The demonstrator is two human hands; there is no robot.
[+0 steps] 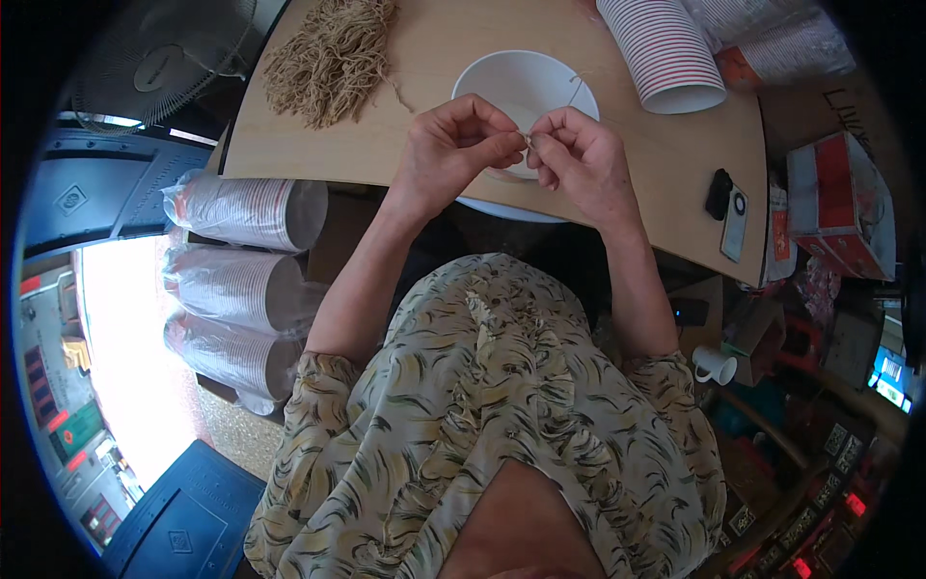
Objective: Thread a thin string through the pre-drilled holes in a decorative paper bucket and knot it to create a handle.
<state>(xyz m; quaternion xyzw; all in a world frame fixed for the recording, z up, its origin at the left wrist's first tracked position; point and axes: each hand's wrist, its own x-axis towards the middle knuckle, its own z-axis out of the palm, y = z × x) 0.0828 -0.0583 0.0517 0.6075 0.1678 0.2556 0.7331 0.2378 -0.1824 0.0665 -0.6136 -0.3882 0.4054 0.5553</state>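
My left hand (453,154) and my right hand (584,159) meet fingertip to fingertip over the near side of a white bucket (471,84). Both are closed in a pinch on something tiny and pale, too small to name. Across the bucket's right rim hangs a thin tan strand (576,87); whether it runs to my fingers I cannot tell. On the table, left of the bucket, lies a tangled heap of tan, string-like strands (328,63), with a loose end trailing toward my left hand.
Stacked paper cups (666,53) lie at the table's back right. A black object (718,193) and a silver phone-like device (734,227) rest near the right edge. Wrapped cup stacks (236,210) stand left, below a fan (159,68). A white mug (714,365) sits lower right.
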